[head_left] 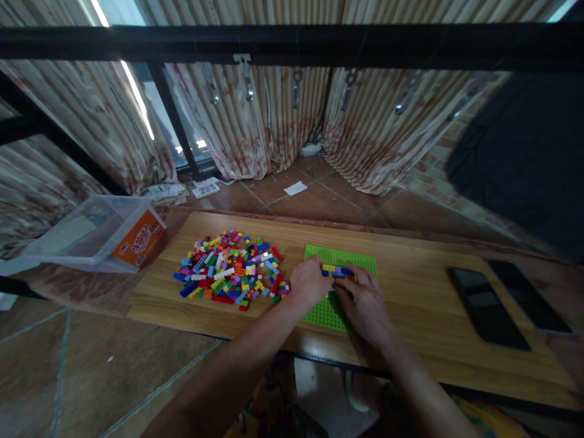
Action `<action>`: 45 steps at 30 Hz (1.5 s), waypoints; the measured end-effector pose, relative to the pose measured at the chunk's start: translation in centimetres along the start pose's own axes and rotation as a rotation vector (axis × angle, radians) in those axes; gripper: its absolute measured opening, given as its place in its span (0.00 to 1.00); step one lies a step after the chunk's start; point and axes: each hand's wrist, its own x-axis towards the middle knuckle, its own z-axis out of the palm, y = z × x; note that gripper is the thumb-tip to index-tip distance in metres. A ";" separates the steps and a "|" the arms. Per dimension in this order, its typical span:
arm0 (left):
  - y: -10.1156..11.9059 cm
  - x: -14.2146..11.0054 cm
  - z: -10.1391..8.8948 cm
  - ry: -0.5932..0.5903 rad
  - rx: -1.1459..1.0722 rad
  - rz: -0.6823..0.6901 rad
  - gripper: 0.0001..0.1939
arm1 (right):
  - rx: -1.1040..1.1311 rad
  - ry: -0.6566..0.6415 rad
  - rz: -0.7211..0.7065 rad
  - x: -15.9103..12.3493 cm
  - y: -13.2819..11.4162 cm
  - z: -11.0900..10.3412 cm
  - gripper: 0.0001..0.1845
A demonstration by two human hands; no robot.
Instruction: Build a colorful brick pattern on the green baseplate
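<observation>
A green studded baseplate [340, 254] lies on the wooden tabletop. Above its middle, a row of yellow, purple and blue toy bricks [336, 270] spans the gap between my hands. My left hand [312, 280] grips the row's left end with the fingers closed. At the right end, my right hand [364, 298] has its fingers curled round the bricks. Fingers cover both ends of the row, and whether it is pressed onto the baseplate I cannot tell. To the left of my left hand spreads a loose pile of many-coloured toy bricks [232, 271].
A clear plastic box [95, 234] with an orange label stands at the table's left end. Two dark phones [488, 307] [529, 295] lie on the right. Beyond the table are a tiled floor, striped curtains [255, 121] and a black metal bar [292, 45]. Dark fabric [524, 152] shows at upper right.
</observation>
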 end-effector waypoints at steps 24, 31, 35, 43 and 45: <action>0.7 1.8 -2.0 -0.138 0.056 -0.065 0.25 | 0.153 0.092 0.069 -0.7 0.0 -0.4 0.16; 0.4 0.4 -2.3 -0.060 -0.030 -0.009 0.23 | 0.239 0.199 0.220 -5.5 2.4 -2.6 0.20; -1.4 -2.6 -3.3 0.003 -0.138 0.066 0.18 | 0.278 0.175 0.307 -8.4 2.3 -2.7 0.19; -12.0 -10.6 -6.1 0.332 -0.538 0.092 0.11 | 0.247 0.155 0.155 -8.3 -2.4 -0.7 0.16; -15.1 -11.2 -7.7 0.481 -0.498 0.008 0.14 | 0.240 0.144 0.093 -7.3 -3.5 -0.2 0.15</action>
